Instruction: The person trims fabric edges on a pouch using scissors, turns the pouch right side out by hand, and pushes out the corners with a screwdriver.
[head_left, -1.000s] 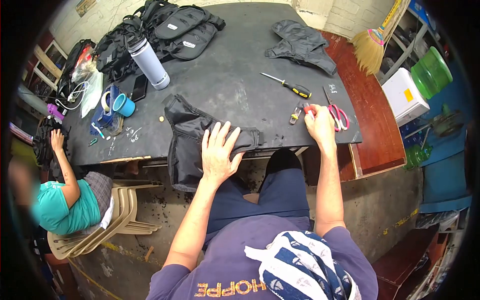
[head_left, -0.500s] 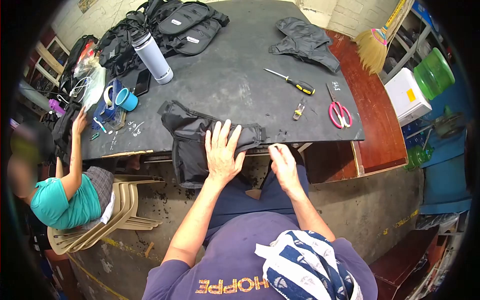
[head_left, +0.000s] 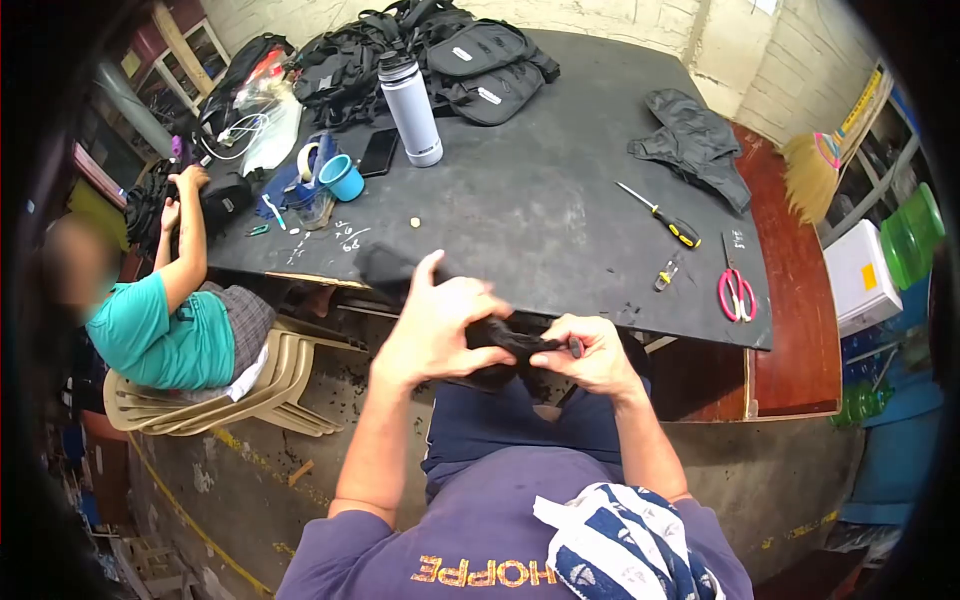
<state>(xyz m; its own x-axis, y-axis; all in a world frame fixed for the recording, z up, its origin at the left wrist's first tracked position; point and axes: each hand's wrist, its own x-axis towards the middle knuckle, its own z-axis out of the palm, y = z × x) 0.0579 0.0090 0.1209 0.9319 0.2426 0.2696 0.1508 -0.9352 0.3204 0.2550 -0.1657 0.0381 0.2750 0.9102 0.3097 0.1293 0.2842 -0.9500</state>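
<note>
My left hand (head_left: pixel 440 325) grips a black fabric piece (head_left: pixel 497 338) that I have pulled off the black table (head_left: pixel 540 220) toward my lap. Part of the fabric (head_left: pixel 385 270) still lies on the table's near edge. My right hand (head_left: pixel 592 355) pinches the fabric's other end, with a small dark tip showing by its fingers. Both hands are held just below the table's front edge, above my blue trousers.
On the table lie a yellow-handled screwdriver (head_left: pixel 665 220), pink scissors (head_left: pixel 737 288), a small tool (head_left: pixel 665 273), a grey bottle (head_left: pixel 413 108), a blue cup (head_left: pixel 343 178), a phone (head_left: pixel 378 152) and black bags (head_left: pixel 470 60). A person in a teal shirt (head_left: pixel 165 330) sits left on stacked chairs (head_left: pixel 270 385).
My right hand left the tools at the table's right and came to the fabric. My left hand went from lying flat on it to gripping it, and the fabric came toward my lap.
</note>
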